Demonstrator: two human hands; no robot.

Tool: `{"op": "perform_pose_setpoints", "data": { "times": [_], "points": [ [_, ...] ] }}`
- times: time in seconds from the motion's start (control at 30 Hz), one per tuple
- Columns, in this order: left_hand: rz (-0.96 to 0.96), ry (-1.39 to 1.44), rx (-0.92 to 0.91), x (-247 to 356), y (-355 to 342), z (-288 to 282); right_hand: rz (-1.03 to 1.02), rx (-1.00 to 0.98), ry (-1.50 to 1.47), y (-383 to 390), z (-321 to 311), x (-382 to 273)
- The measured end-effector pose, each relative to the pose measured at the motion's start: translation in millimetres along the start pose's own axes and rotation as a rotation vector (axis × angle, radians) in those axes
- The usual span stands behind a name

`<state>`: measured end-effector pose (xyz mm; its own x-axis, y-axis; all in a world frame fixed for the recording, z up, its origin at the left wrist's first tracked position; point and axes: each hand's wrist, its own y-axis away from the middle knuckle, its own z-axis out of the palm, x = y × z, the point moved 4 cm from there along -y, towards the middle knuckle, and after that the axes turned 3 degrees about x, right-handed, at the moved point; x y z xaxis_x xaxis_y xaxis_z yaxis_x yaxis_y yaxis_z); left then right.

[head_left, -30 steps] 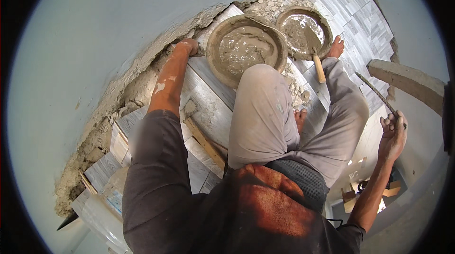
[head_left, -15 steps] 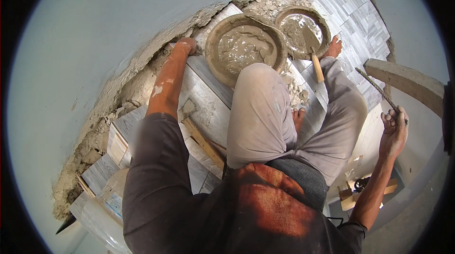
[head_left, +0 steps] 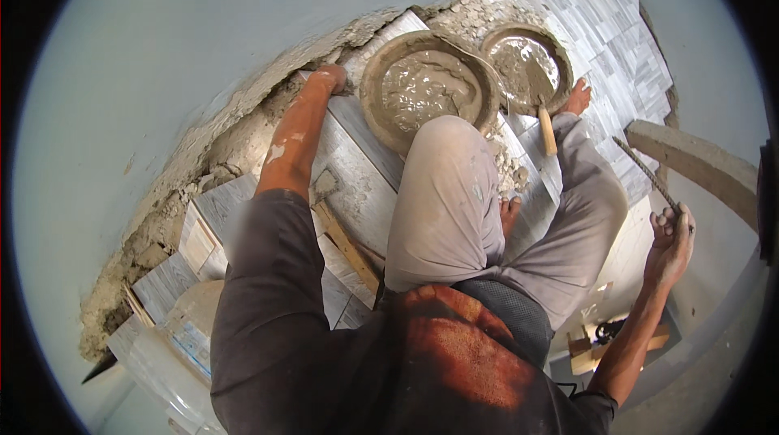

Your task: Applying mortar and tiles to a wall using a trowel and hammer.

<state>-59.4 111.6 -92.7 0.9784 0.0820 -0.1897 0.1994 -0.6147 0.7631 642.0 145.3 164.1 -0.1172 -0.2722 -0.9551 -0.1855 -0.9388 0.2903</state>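
Observation:
My left hand (head_left: 330, 78) reaches forward to the broken lower edge of the wall, by the corner of a grey wood-look tile (head_left: 351, 114). Its fingers are turned away and hidden, so whether it grips anything does not show. On the far right, my right hand (head_left: 675, 244) is closed round the lower end of a ribbed steel rod (head_left: 645, 171), which slants up to the left. A large round tub (head_left: 371, 114) of wet grey mortar stands just right of my left hand. Beside it is a smaller tub (head_left: 561, 94), with a wooden-handled trowel (head_left: 548, 131) leaning in its mortar.
Rubble and chipped plaster (head_left: 182, 216) line the wall's foot. A wooden-handled tool (head_left: 347, 244) lies on tiles near my left arm. Mortar crumbs (head_left: 510, 171) lie between my legs. A pale beam-like post (head_left: 694, 159) juts in at right; a cardboard box (head_left: 588, 358) sits below.
The view has shifted slightly, so the tubs and post appear a little lower. Both hands keep about the same places and poses.

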Motion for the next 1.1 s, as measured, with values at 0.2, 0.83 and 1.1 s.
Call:
{"op": "perform_pose_setpoints", "data": {
  "times": [0.2, 0.83, 1.1],
  "points": [
    [0.218, 0.388, 0.082, 9, 56, -34, 0.005, -0.03, -0.013, -2, 11, 3],
    [0.053, 0.489, 0.594, -43, 151, -35, -0.02, -0.34, -0.018, 48, 126, -8],
    [0.029, 0.573, 0.808, -31, 149, -19, -0.02, -0.365, -0.02, 66, 156, -14]
  ]
}}
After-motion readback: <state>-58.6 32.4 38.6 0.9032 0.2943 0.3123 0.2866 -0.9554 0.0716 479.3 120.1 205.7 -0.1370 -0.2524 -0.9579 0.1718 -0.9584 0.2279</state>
